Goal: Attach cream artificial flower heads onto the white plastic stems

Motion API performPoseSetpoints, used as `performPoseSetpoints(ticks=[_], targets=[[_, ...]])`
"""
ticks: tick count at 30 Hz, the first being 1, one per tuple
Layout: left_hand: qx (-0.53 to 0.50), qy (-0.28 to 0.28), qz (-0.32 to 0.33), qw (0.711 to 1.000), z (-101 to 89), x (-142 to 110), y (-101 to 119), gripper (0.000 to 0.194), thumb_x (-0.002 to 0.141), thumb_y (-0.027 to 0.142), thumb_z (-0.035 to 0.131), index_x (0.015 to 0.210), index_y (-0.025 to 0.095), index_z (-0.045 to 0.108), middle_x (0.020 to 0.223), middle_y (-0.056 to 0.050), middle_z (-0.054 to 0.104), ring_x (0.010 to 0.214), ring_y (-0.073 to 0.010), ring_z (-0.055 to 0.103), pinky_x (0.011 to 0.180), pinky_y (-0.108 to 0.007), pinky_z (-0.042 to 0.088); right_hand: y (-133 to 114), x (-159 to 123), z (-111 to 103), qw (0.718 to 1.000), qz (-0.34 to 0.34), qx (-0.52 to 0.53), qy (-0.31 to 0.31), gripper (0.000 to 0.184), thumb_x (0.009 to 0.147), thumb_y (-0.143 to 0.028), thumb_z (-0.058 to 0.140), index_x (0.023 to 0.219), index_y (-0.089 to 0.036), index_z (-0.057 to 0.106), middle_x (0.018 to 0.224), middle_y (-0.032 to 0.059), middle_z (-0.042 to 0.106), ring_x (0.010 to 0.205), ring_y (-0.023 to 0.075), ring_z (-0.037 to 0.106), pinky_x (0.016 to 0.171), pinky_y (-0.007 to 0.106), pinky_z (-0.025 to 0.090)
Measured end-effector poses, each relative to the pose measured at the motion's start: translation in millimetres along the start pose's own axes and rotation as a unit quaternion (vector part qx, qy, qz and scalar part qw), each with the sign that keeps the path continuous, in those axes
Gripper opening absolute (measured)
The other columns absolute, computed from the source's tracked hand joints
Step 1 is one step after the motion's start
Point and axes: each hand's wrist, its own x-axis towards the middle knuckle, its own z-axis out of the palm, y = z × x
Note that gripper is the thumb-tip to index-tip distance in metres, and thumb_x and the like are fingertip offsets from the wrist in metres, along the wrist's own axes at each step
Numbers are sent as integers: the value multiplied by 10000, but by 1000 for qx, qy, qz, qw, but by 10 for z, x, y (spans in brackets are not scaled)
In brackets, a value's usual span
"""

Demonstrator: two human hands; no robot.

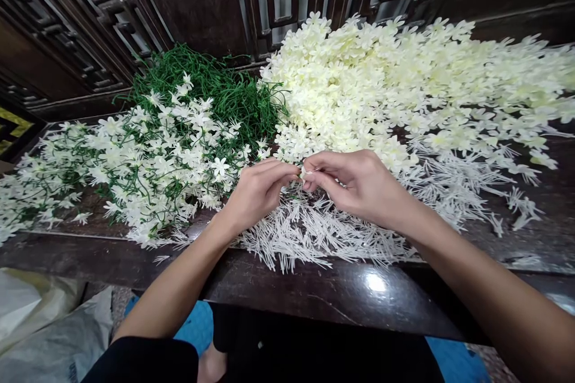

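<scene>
White flowers at left look done, but many green stems, pale petals and white threads seem unused, while left hand and right hand pinch a small piece.

1. The left hand is ungloved, with slim fingers and a narrow wrist.
2. The left forearm is bare, slender and smooth in outline, widening gently toward the elbow.
3. A black sleeve covers the left arm from about the elbow upward; its cloth looks plain and matt, and its edge is slightly curved.
4. The right hand is likewise ungloved, its knuckles softly rounded.
5. The right forearm is bare as far as the picture's edge.
6. A black lower garment covers the lap, its folds lost in shadow, with one tiny pale speck.
7. A bare foot shows partly, below the dark cloth.
</scene>
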Motion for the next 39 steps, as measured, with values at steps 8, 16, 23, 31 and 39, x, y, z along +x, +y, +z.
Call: performPoseSetpoints(ticks=[8,16,23,31,39], targets=[[28,-13,25,999,-19,-9,-3,205,933,81,466,945,194,637,726,-15,664,622,-118,536,570,-248,432,5,4,-2,999,16,32,-11,119,905,-217,538,856,-188,642,732,19,701,490,91,577,366,214,428],[52,9,31,998,26,-21,7,193,912,53,472,914,175,622,666,-6,623,577,-118,493,538,-251,418,-10,-1,47,999,32,40,6,132,899,-205,526,825,-181,632,731,39,703,581,139,651,447,265,532],[138,-10,48,989,26,-56,41,262,902,9,407,923,170,613,625,-14,595,569,-132,468,503,-264,392,-60,-6,54,996,85,40,-10,151,893,-196,512,804,-181,633,678,45,694,524,143,642,417,276,545],[44,48,23,998,57,-20,12,156,922,93,503,955,187,623,712,-3,655,607,-109,569,502,-237,474,-77,40,-88,985,98,144,-1,166,842,-367,664,830,-205,628,716,27,696,606,143,675,538,276,611],[-116,184,-206,954,-73,52,-24,192,930,152,523,1115,202,519,799,-28,685,632,-100,649,411,-174,474,63,82,-228,988,88,-48,116,168,847,-366,646,765,-221,626,756,61,682,653,201,646,612,407,602]])
